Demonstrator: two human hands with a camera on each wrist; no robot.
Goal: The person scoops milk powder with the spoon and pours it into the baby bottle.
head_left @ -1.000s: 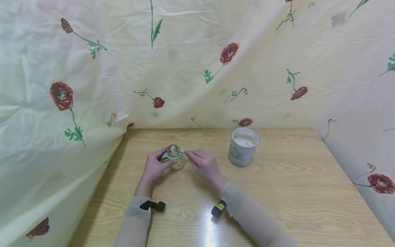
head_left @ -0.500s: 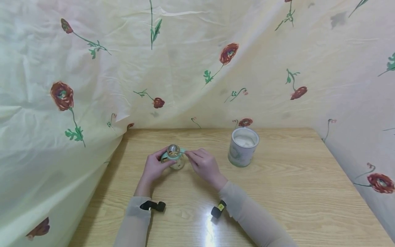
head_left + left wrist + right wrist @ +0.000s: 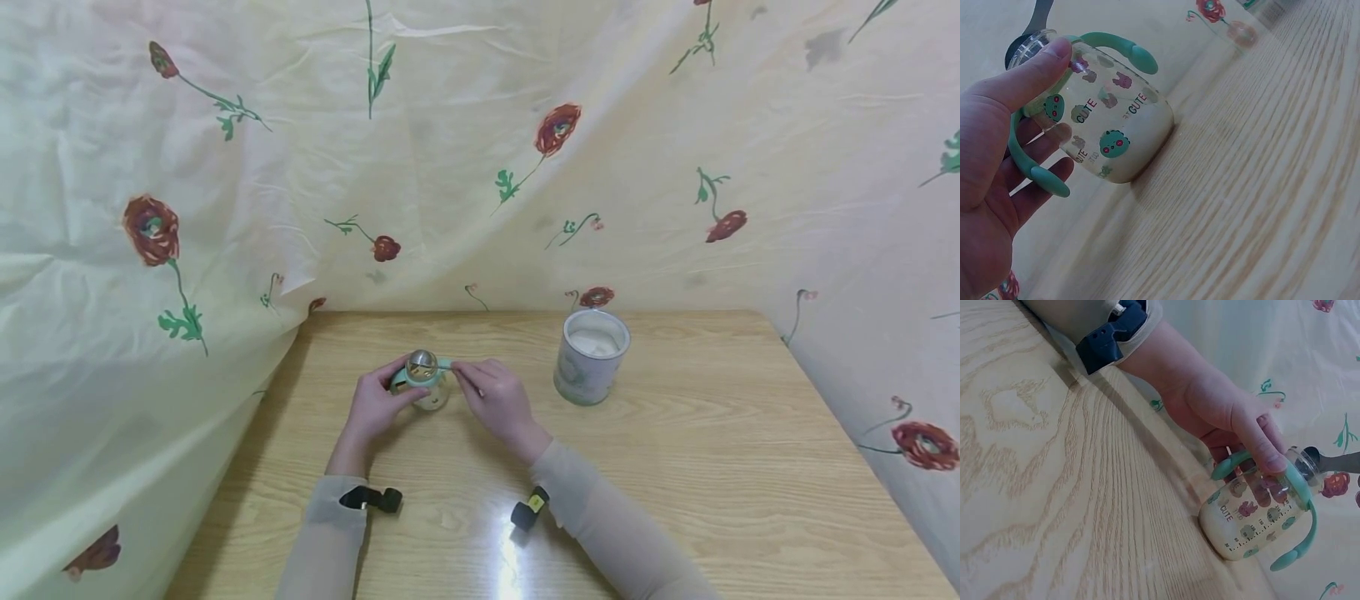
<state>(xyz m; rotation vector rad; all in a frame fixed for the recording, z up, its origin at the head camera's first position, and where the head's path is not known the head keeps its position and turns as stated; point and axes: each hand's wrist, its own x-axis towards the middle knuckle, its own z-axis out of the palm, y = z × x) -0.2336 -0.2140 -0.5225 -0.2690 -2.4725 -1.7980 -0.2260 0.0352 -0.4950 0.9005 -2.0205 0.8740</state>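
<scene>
A clear baby bottle (image 3: 1125,115) with green side handles and cartoon prints stands upright on the table, pale white contents at its bottom. My left hand (image 3: 377,404) grips it around the neck, thumb on the near side in the left wrist view. My right hand (image 3: 498,404) pinches the handle of a metal spoon (image 3: 1338,464). The spoon's bowl is at the bottle's open mouth; whether anything lies in it cannot be made out. The right wrist view shows the left hand and the bottle, but not the right hand.
A whitish can (image 3: 588,373), open at the top with white contents inside, stands right of the hands. The wooden table (image 3: 712,433) meets a flower-printed cloth (image 3: 450,167) at the back and sides. Small dark devices sit at both wrists.
The right fingertips have shifted slightly, and the spoon appears a little turned at the bottle's mouth. The left hand, bottle and can stay in place.
</scene>
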